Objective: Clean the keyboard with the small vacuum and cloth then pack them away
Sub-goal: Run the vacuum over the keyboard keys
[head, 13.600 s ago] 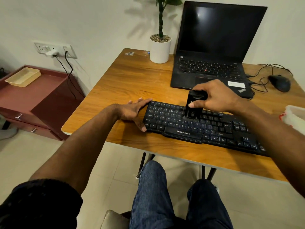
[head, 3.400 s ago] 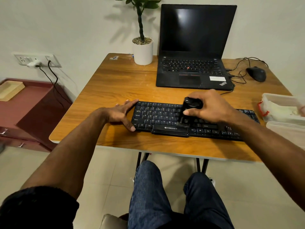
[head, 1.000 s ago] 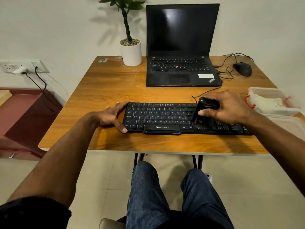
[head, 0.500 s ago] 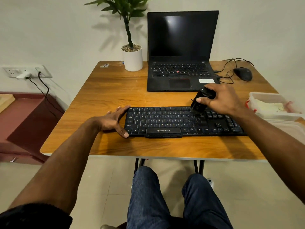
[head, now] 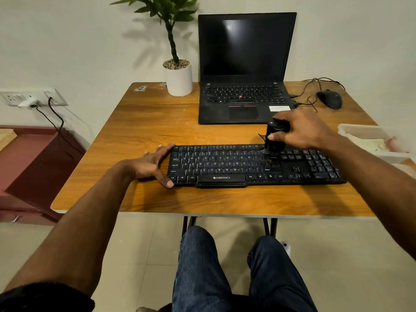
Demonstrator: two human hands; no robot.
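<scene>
A black keyboard (head: 236, 165) lies across the front of the wooden table (head: 146, 131). My left hand (head: 150, 165) rests against its left end, thumb on the front corner and fingers along the side. My right hand (head: 301, 129) grips a small black vacuum (head: 272, 143), held upright with its nozzle on the keys at the upper middle-right of the keyboard. A pale cloth (head: 371, 144) lies in a clear plastic box (head: 360, 131) at the table's right edge.
An open black laptop (head: 243, 100) stands behind the keyboard, with a white potted plant (head: 179, 77) to its left and a black mouse (head: 329, 99) with cables to its right. A red-brown cabinet (head: 29, 167) and a wall socket (head: 29, 97) are on the left.
My right hand has drawn the vacuum from the keyboard's far edge a little toward me over the keys. My left hand has stayed on the keyboard's left end.
</scene>
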